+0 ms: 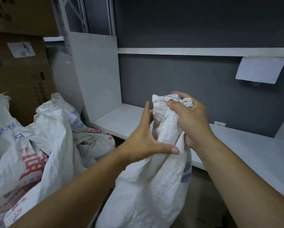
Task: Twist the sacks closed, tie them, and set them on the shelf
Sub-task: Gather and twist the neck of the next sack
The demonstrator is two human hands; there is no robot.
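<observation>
A white woven sack (pixel 147 183) stands in front of me, its mouth gathered into a bunched neck. My right hand (pixel 189 120) grips that neck near the top, fingers curled round the cloth. My left hand (pixel 146 139) is spread with straight fingers and thumb, touching the neck from the left side. Behind the sack runs the white shelf (pixel 246 145), its board bare where I can see it.
Several open white sacks with red and blue print (pixel 39 142) slump at the left. Cardboard boxes (pixel 18 66) are stacked behind them. A white upright divider panel (pixel 95 74) bounds the shelf's left end. A paper label (pixel 259 69) hangs from the upper shelf edge.
</observation>
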